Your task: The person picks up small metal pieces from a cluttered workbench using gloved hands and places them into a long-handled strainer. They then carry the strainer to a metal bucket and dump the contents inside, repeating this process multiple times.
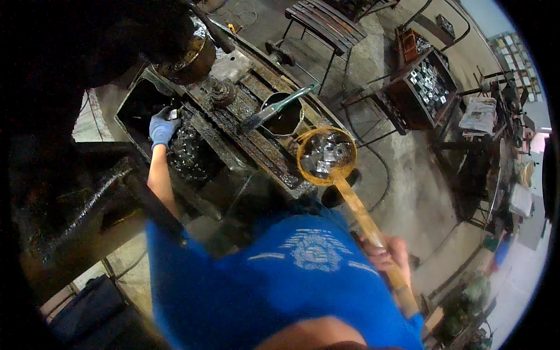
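Note:
My left hand (163,126), in a blue-grey glove, reaches into a dark oily trough (131,104) on the machine and pinches a small shiny metal piece (174,114). Dark glinting bits, perhaps metal shavings, (191,154) lie just below that hand. My bare right hand (386,254) is wrapped round the long wooden handle (363,211) of a round strainer. The strainer's yellow rim (302,170) is out beyond my body, beside the machine bed's near right corner. Several square metal pieces (326,156) lie in its bowl.
A brush (283,108) rests across an open can (298,119) on the greasy machine bed (256,153). To the right stands a metal bin (415,102) filled with metal pieces. A slatted stool (326,26) is at the far side. A dark cable (388,175) curves along the floor.

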### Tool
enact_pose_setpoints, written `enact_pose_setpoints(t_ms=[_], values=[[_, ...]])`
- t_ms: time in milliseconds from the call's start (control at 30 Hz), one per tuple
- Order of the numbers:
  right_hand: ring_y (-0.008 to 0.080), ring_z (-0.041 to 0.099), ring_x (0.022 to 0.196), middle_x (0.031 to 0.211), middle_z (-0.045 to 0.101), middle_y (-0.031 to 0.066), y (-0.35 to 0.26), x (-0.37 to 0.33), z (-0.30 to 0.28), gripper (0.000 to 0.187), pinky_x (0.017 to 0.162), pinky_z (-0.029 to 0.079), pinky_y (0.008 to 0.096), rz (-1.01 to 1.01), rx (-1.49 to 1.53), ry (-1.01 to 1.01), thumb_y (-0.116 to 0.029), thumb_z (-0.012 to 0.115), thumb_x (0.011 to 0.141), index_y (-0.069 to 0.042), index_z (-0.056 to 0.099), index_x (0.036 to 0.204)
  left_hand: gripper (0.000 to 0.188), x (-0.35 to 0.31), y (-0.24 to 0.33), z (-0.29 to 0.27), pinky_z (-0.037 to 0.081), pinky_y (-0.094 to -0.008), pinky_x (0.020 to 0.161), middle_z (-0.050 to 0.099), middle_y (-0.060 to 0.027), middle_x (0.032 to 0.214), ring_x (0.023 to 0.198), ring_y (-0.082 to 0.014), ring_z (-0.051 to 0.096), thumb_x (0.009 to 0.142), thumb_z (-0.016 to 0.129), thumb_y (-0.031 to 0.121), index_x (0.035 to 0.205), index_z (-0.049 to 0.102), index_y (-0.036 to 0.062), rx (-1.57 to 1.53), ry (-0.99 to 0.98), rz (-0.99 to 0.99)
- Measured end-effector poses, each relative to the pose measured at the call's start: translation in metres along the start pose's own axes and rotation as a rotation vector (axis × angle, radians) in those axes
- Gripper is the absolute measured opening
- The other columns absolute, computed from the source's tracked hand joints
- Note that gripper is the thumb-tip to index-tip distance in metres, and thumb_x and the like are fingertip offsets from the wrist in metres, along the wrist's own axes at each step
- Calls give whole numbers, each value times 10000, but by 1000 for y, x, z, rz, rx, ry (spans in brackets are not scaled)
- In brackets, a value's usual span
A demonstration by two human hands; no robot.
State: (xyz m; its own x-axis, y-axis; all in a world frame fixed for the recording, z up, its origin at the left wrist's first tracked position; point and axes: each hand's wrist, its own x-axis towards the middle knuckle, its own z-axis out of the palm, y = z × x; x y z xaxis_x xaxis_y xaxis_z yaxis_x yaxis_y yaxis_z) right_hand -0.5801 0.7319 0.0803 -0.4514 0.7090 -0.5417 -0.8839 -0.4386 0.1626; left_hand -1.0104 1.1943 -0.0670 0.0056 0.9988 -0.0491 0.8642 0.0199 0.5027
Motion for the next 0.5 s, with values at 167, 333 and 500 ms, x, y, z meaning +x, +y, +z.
enact_pose_setpoints(t_ms=[167, 333, 500], values=[[55, 366, 492, 686, 388, 5, -11, -2, 2, 643, 332, 311, 182, 44, 38, -31, -230, 660, 707, 56, 349, 1192, 399, -103, 41, -13, 482, -260, 712, 626, -62, 795, 786, -113, 597, 646, 699, 89, 1020, 584, 11, -533, 37, 127], [54, 369, 489, 677, 373, -1, -20, 0, 18, 627, 331, 310, 172, 79, -85, 88, -211, 655, 707, 56, 354, 1187, 335, -201, 167, -9, 495, -298, 701, 599, -101, 891, 822, -194, 590, 663, 682, 133, 981, 604, 64, -401, -158, 545], [56, 381, 498, 672, 361, -1, -19, -2, 9, 647, 340, 320, 175, 90, -79, -8, -241, 671, 703, 58, 356, 1182, 298, -217, 265, 48, 501, -393, 623, 545, -135, 991, 772, -291, 592, 665, 672, 291, 945, 626, 198, -182, -224, 758]])
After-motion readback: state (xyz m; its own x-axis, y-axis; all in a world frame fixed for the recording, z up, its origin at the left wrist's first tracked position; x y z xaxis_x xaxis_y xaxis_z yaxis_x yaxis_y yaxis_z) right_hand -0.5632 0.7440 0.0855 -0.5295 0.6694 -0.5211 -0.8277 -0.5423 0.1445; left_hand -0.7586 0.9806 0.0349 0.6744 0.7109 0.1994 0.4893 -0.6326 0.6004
